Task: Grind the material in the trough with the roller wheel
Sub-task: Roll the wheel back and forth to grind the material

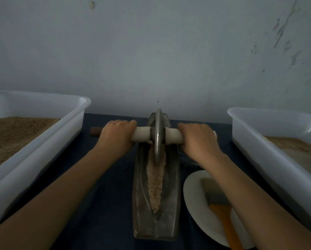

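Head view cuts off the left tub (34, 141) at the edge. Left hand (115, 136) and right hand (198, 139) wrap their fingers round the axle (142, 136), hiding its ends; between them the roller wheel (158, 134) stands in the trough (138, 195) on coarse tan material (155, 184). A forearm partly covers the brush (221, 201).

Dark blue table (104, 204); trough (140, 204), two tubs (48, 141) (259, 147), plate (192, 193)

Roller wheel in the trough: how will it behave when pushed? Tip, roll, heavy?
The roller wheel is a thin metal disc, so probably heavy for its size. Standing on edge in the narrow trough, it should roll readily lengthwise. It would likely tip sideways without the left hand and right hand holding the axle.
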The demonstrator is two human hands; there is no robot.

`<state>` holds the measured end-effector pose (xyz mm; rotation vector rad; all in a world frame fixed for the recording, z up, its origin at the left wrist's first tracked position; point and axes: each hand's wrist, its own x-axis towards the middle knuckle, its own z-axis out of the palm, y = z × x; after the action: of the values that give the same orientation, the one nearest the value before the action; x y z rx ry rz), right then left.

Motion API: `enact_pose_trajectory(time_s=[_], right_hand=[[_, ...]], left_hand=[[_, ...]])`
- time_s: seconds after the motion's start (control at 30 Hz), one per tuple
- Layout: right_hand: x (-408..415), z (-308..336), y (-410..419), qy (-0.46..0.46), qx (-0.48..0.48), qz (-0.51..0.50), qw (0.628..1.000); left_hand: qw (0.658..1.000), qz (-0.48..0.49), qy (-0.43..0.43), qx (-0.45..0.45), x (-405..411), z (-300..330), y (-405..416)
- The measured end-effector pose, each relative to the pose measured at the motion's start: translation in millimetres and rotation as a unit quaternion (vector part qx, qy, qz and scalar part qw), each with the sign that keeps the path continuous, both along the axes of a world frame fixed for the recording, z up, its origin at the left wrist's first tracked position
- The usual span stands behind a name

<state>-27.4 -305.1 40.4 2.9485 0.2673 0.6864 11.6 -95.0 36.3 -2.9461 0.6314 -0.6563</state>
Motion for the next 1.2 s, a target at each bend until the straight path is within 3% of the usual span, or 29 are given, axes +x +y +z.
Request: enact_pose_trajectory(time_s=[0.17, 0.37, 0.5, 0.6, 0.7, 0.87, 0.97, 1.03, 1.2], right_hand=[[-17, 20, 1, 0.2, -0.008, -0.001, 0.98], [-51, 51, 11, 0.403, 0.02, 0.041, 0.914], [-57, 57, 11, 0.437, 0.052, 0.047, 0.897], [-49, 53, 11, 0.424, 0.053, 0.036, 0.903], [-35, 43, 11, 0.355, 0.0, 0.018, 0.935], [-10, 16, 2, 0.115, -0.01, -0.001, 0.993], [2, 2, 0, 0.002, 0.018, -0.009, 1.0], [6, -2, -1, -0.009, 0.029, -0.009, 0.999], [-1, 1, -1, 0.027, 0.014, -0.011, 0.999]], left_hand=[[0.982, -0.003, 0.174, 0.078, -15, 25, 1], [0.903, -0.04, 0.407, 0.129, -40, 52, 11], [0.888, -0.056, 0.444, 0.103, -41, 54, 12], [0.895, -0.049, 0.439, 0.067, -33, 49, 10], [0.912, -0.043, 0.404, 0.054, -22, 43, 8], [0.983, 0.012, 0.174, 0.053, 0, 22, 2], [1.0, 0.017, 0.025, 0.008, 5, 7, -3], [0.999, -0.006, -0.038, -0.004, 7, 1, -4], [1.0, -0.008, 0.012, 0.012, 2, 6, -1]])
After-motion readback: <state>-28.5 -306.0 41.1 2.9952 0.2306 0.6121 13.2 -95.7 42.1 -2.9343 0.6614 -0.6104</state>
